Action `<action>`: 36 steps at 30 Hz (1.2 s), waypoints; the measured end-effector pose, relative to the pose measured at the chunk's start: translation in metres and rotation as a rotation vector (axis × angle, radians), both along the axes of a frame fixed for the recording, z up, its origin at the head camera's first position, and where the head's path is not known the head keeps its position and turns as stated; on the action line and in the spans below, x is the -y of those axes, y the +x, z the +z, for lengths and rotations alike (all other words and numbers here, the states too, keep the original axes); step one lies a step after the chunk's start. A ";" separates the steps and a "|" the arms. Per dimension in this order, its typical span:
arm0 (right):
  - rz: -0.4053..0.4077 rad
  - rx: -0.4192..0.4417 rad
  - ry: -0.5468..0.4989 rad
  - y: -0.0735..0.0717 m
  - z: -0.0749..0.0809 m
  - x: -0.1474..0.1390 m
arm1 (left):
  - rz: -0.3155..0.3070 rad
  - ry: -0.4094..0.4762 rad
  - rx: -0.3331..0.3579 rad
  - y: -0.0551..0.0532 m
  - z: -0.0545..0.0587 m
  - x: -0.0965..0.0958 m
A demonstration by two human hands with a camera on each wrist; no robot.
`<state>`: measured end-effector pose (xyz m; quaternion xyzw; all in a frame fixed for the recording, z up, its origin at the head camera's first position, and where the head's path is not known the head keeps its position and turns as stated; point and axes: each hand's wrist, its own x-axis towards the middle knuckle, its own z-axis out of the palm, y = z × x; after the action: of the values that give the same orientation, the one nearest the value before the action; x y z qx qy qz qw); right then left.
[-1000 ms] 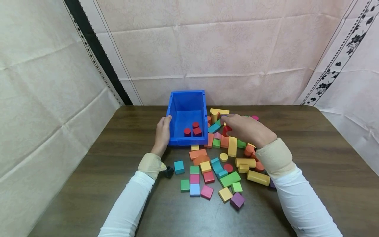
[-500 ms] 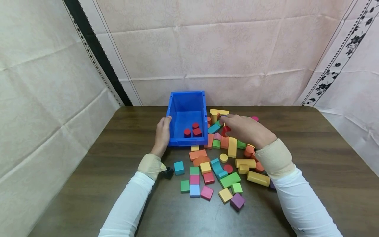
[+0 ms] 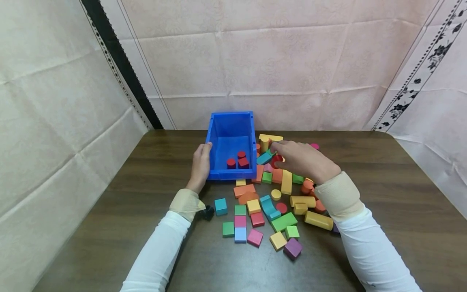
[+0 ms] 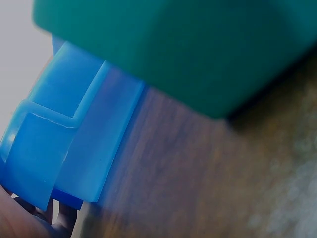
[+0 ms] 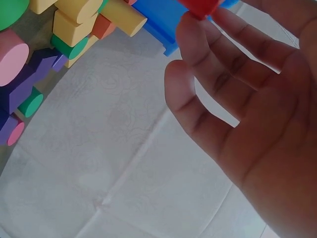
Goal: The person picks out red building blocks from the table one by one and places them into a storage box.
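Note:
My left hand [image 3: 200, 165] grips the left wall of a blue plastic bin [image 3: 233, 177]. In the left wrist view, its fingers curl round the edge of the bin [image 4: 37, 153]. Inside the bin lie a few small red blocks [image 3: 243, 163]. Just right of the bin, my right hand [image 3: 304, 160] pinches a red block [image 3: 276, 162] over the block pile. Fingertips partly hide this block, which looks rounded in the head view. From the right wrist, only the lower part of the red block [image 5: 200, 7] shows, against the fingertips of my right hand [image 5: 247, 94].
Many coloured wooden blocks spread right of and before the bin, among them a yellow cylinder [image 3: 318, 220], a purple cube [image 3: 292, 248] and a blue cube [image 3: 220, 207]. A blurred teal block [image 4: 163, 54] looms in the left wrist view. Pale cloth [image 3: 284, 73] hangs behind the table.
The red block has turned slightly in my right fingers, showing a rounder outline. My left hand and the bin stay in place.

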<state>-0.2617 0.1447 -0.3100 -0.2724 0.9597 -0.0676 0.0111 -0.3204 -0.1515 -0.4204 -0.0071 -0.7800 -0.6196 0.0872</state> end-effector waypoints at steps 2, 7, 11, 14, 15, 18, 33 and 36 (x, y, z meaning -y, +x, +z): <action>0.002 -0.006 0.004 -0.001 0.000 0.001 | 0.000 0.003 -0.003 0.000 -0.001 0.001; -0.004 -0.018 0.009 -0.002 -0.001 0.004 | 0.005 0.006 -0.009 -0.003 -0.004 0.003; -0.002 -0.028 -0.005 -0.003 -0.002 0.006 | 0.015 0.005 -0.007 -0.004 -0.005 0.004; 0.002 -0.041 -0.019 -0.002 -0.002 0.007 | 0.023 0.004 -0.004 -0.005 -0.006 0.005; 0.003 -0.046 -0.023 -0.002 -0.002 0.008 | 0.025 0.006 -0.003 -0.005 -0.006 0.005; 0.003 -0.053 -0.037 -0.003 -0.003 0.010 | 0.025 0.017 -0.002 -0.005 -0.006 0.006; -0.016 -0.126 -0.133 0.000 0.000 0.013 | 0.011 0.029 0.014 -0.005 -0.002 0.003; -0.012 -0.155 -0.139 0.000 0.001 0.017 | 0.009 0.029 0.017 -0.004 -0.001 0.002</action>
<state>-0.2617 0.1279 -0.3087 -0.2711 0.9523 -0.1130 -0.0825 -0.3247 -0.1535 -0.4213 0.0031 -0.7716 -0.6305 0.0835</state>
